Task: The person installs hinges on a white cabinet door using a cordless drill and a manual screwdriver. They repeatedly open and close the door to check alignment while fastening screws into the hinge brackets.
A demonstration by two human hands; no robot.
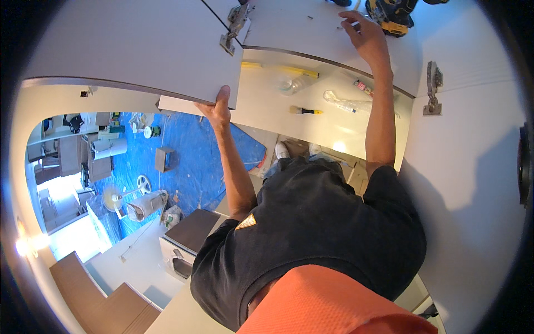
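1. Our left hand [219,108] is closed on the lower edge of a large white flat cabinet door panel with a dark edge band [139,50]. The thumb lies up on its face and the other fingers are tucked out of sight beneath the edge.
2. Our right hand [364,36] reaches further out. Its fingertips [349,21] are set against a second white panel of the same kind [300,30], at a small metal piece too tiny to make out. We cannot tell whether they pinch it or only press on it.
3. The two panels meet at a corner where a grey metal hinge [233,28] sits.
4. Just beyond the right hand, a yellow and black power drill [392,16] lies on the second panel.
5. Another grey metal hinge [432,89] is fixed to the white side wall [473,167] on our right.
6. Under the panels, on the white counter [261,117], lie three things:
   - a long yellow spirit level [283,69]
   - a small brush with a yellow handle [306,111]
   - a crumpled clear plastic bag [345,103]
7. Lower down, one of our white shoes [282,150] shows by a blue floor sheet [189,150].
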